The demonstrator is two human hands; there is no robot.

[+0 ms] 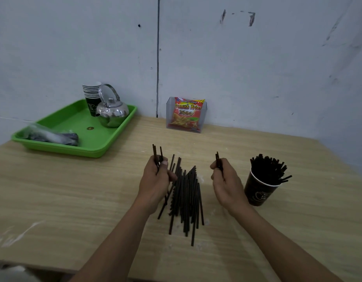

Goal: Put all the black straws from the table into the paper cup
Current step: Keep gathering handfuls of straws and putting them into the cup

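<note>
A heap of black straws [186, 198] lies in the middle of the wooden table [74, 200]. My left hand [155, 180] is at the heap's left edge, closed around a few black straws whose ends stick up past the fingers. My right hand [226, 180] is to the right of the heap, gripping a few black straws upright. Just right of that hand stands a dark paper cup [259, 192], crowded with several black straws that fan out of its mouth.
A green tray [74, 147] at the back left carries a steel kettle [112, 112], a stack of paper cups [91, 94] and a plastic bag [52, 135]. A clear holder with a snack packet [186, 115] stands against the wall.
</note>
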